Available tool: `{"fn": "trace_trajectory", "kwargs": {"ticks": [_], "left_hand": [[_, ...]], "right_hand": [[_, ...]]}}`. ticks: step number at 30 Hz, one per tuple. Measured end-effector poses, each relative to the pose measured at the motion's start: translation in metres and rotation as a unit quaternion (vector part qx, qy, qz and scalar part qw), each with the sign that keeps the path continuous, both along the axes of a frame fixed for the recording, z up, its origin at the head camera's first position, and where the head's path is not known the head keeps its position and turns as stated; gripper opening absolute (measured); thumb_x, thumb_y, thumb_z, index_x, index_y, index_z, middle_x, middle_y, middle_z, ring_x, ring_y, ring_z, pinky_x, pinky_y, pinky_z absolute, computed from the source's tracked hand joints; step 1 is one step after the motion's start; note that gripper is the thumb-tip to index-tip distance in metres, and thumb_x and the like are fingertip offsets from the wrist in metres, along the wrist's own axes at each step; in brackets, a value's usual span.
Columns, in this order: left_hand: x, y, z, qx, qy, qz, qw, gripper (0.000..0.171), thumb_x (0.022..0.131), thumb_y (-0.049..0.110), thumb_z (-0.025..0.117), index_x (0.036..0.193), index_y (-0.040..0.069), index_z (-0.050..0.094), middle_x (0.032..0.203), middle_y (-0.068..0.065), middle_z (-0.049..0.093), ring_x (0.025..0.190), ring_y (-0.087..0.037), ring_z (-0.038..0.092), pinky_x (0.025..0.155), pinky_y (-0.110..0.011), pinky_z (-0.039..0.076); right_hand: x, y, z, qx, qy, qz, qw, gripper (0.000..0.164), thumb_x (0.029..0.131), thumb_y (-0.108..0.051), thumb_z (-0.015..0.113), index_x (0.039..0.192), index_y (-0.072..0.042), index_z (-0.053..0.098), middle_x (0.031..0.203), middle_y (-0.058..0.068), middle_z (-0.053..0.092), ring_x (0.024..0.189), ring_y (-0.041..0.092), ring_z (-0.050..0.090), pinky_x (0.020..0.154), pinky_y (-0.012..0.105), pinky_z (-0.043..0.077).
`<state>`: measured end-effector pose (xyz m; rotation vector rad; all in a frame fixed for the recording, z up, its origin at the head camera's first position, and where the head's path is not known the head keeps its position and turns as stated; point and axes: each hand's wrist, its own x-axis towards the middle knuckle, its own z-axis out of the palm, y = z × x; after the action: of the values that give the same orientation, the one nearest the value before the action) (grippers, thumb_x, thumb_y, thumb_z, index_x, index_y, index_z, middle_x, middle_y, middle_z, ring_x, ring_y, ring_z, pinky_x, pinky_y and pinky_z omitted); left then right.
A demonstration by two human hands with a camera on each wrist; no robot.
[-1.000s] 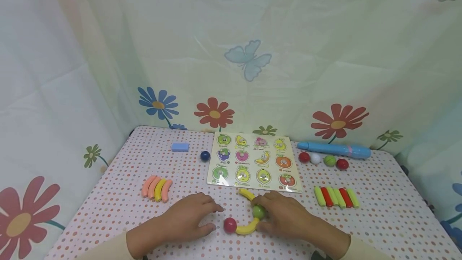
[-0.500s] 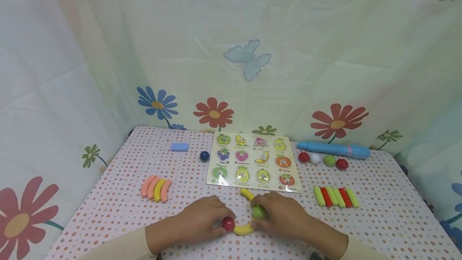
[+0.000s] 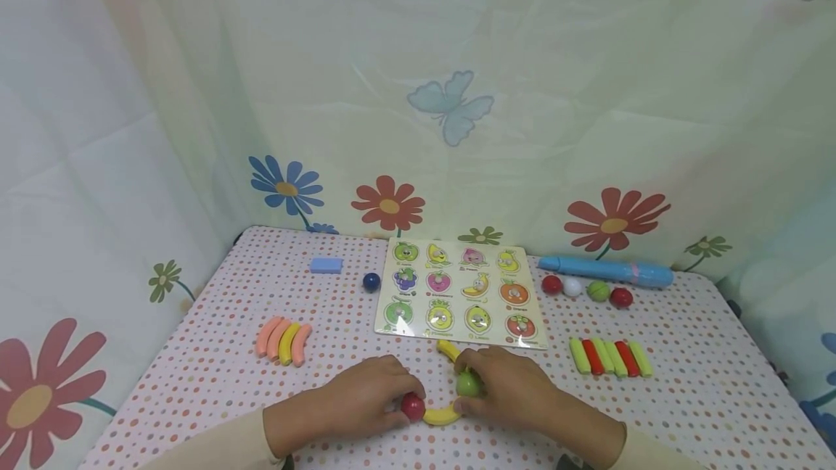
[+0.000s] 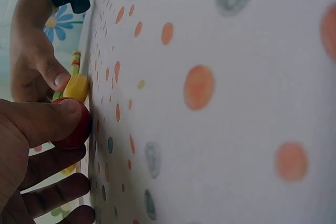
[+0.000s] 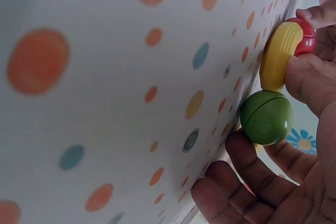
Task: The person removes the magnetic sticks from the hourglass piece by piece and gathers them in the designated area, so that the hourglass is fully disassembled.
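My left hand (image 3: 372, 397) pinches a red ball (image 3: 413, 407) between thumb and fingers, low over the table. Against that ball lies one end of a yellow curved stick (image 3: 442, 415). Its other end meets a green ball (image 3: 469, 384), which my right hand (image 3: 512, 392) holds. In the right wrist view the thumb presses on the yellow curved stick (image 5: 278, 59) while fingers lie against the green ball (image 5: 266, 118). A second yellow curved stick (image 3: 448, 349) reaches out beyond the green ball, partly hidden by the right fingers.
Behind the hands lies a fruit picture board (image 3: 460, 292). Curved pink and yellow sticks (image 3: 284, 341) sit left, with a blue block (image 3: 326, 265) and dark blue ball (image 3: 371, 281) farther back. Right are green and red sticks (image 3: 610, 357), several balls (image 3: 597, 291) and a blue tube (image 3: 607, 270).
My left hand has moved right and taken the red ball between thumb and fingers. The ball and the near yellow stick have shifted slightly. The right hand has stayed about the green ball.
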<state>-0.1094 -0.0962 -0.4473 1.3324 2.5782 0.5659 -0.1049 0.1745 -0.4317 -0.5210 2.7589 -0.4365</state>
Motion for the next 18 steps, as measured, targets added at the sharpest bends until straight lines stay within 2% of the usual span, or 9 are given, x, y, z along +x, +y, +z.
{"fn": "trace_trajectory", "kwargs": {"ticks": [5, 9, 11, 14, 18], "left_hand": [[-0.002, -0.003, 0.001, -0.012, -0.037, 0.019, 0.9990, 0.031, 0.089, 0.027, 0.080, 0.118, 0.031, 0.069, 0.103, 0.024, 0.059, 0.102, 0.005, 0.052, 0.088, -0.021, 0.049], [-0.006, -0.008, 0.000, -0.009, -0.042, 0.040, 0.9983, 0.032, 0.091, 0.031, 0.078, 0.121, 0.032, 0.069, 0.105, 0.024, 0.060, 0.103, 0.003, 0.053, 0.086, -0.023, 0.050], [-0.010, -0.011, 0.000, -0.003, -0.031, 0.053, 0.9981, 0.033, 0.091, 0.033, 0.078, 0.123, 0.031, 0.068, 0.106, 0.022, 0.061, 0.102, 0.002, 0.054, 0.085, -0.023, 0.051], [-0.016, -0.017, 0.003, 0.005, -0.028, 0.091, 0.9955, 0.037, 0.092, 0.035, 0.077, 0.127, 0.028, 0.068, 0.109, 0.020, 0.062, 0.104, -0.001, 0.056, 0.087, -0.026, 0.052], [-0.027, -0.025, 0.007, 0.014, -0.027, 0.154, 0.9877, 0.039, 0.090, 0.035, 0.080, 0.126, 0.025, 0.067, 0.114, 0.017, 0.063, 0.109, -0.007, 0.058, 0.092, -0.032, 0.053]], "right_hand": [[-0.001, 0.000, 0.000, -0.001, -0.002, -0.004, 1.000, 0.048, 0.074, -0.055, 0.086, 0.111, -0.031, 0.067, 0.085, -0.015, 0.055, 0.074, 0.007, 0.050, 0.061, 0.030, 0.044], [-0.001, 0.000, -0.002, 0.001, 0.001, -0.004, 1.000, 0.049, 0.073, -0.056, 0.086, 0.111, -0.031, 0.067, 0.086, -0.014, 0.056, 0.074, 0.006, 0.050, 0.061, 0.030, 0.045], [-0.001, 0.000, -0.002, 0.001, 0.003, -0.004, 1.000, 0.050, 0.073, -0.056, 0.086, 0.111, -0.031, 0.067, 0.087, -0.014, 0.056, 0.074, 0.006, 0.050, 0.061, 0.030, 0.045], [0.000, 0.001, -0.001, 0.004, 0.006, -0.002, 1.000, 0.050, 0.074, -0.057, 0.085, 0.111, -0.031, 0.067, 0.087, -0.014, 0.056, 0.074, 0.006, 0.050, 0.060, 0.030, 0.044], [0.000, 0.000, -0.001, 0.005, 0.005, -0.001, 1.000, 0.049, 0.074, -0.057, 0.085, 0.112, -0.031, 0.067, 0.086, -0.014, 0.055, 0.073, 0.006, 0.049, 0.060, 0.029, 0.044]]}}
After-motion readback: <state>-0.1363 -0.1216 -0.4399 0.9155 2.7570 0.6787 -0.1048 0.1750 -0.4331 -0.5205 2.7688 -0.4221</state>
